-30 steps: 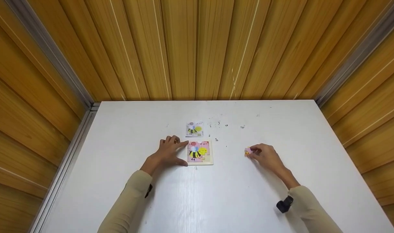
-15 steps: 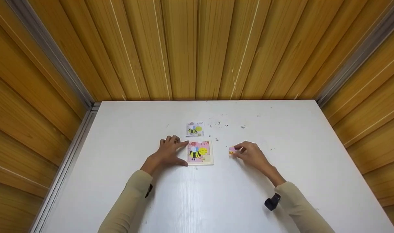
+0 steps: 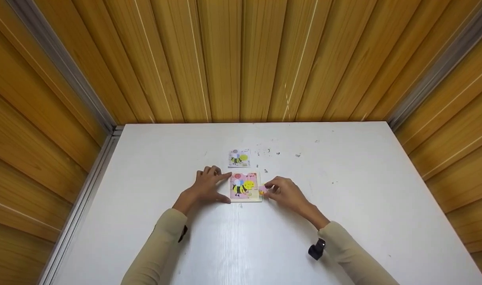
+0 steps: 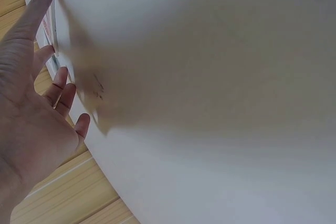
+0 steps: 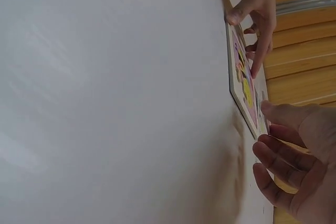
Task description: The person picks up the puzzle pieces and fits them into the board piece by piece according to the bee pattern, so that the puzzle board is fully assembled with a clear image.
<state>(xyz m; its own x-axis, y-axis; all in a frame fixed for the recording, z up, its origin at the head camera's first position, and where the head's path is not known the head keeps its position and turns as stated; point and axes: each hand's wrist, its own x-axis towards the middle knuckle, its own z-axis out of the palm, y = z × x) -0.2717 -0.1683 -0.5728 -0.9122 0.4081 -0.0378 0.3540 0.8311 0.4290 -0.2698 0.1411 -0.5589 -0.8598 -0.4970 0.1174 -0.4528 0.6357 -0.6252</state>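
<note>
A small square jigsaw puzzle with a yellow and black bee picture lies in a pale wooden tray (image 3: 247,200) on the white table. At the tray's left side is my left hand (image 3: 204,184), its thumb at the near corner and its index finger stretched to the far corner. The other fingers spread loosely off to the side in the left wrist view. My right hand (image 3: 287,194) pinches a pink and yellow puzzle piece (image 3: 262,190) between thumb and fingers, right over the tray's right rim. A bare pale patch shows in the tray's lower right part.
A printed card (image 3: 239,158) with the same bee picture lies just behind the tray. Dark scuff marks (image 3: 278,153) dot the table to its right. Wood-patterned panels (image 3: 241,59) stand behind the table and at both sides.
My right hand has moved left with the puzzle piece, from well out on the right to the tray's right rim. The left hand has stayed at the tray.
</note>
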